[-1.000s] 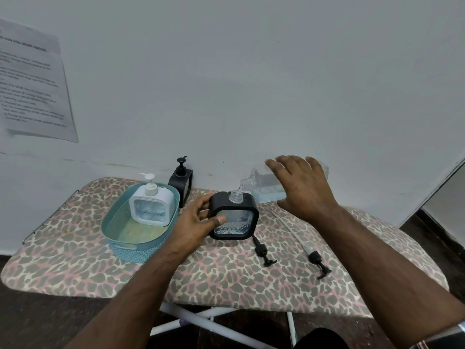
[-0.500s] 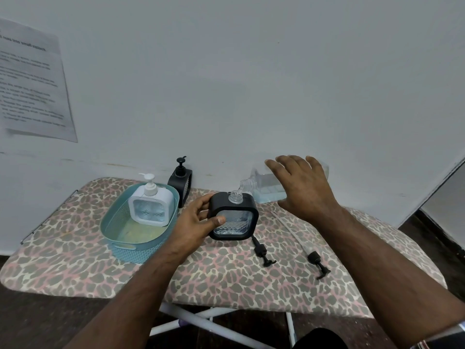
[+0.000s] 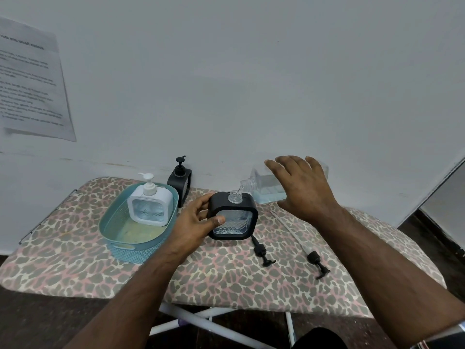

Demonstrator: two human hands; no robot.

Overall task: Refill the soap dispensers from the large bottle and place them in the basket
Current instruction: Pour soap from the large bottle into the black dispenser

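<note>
The left hand (image 3: 198, 220) grips the black soap dispenser (image 3: 233, 215), upright on the ironing board (image 3: 226, 278) with its neck open, thumb across its front and fingers round its left side. At about two o'clock from that neck, the large bottle (image 3: 264, 187) lies tipped, long axis running three to nine o'clock, mouth just above the opening. The right hand (image 3: 304, 187) holds it from above, fingers spread over its body. The white dispenser (image 3: 151, 206) stands in the teal basket (image 3: 130, 248).

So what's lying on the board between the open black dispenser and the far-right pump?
In the head view, another loose black pump lies between the black dispenser and the right-hand pump.
</note>
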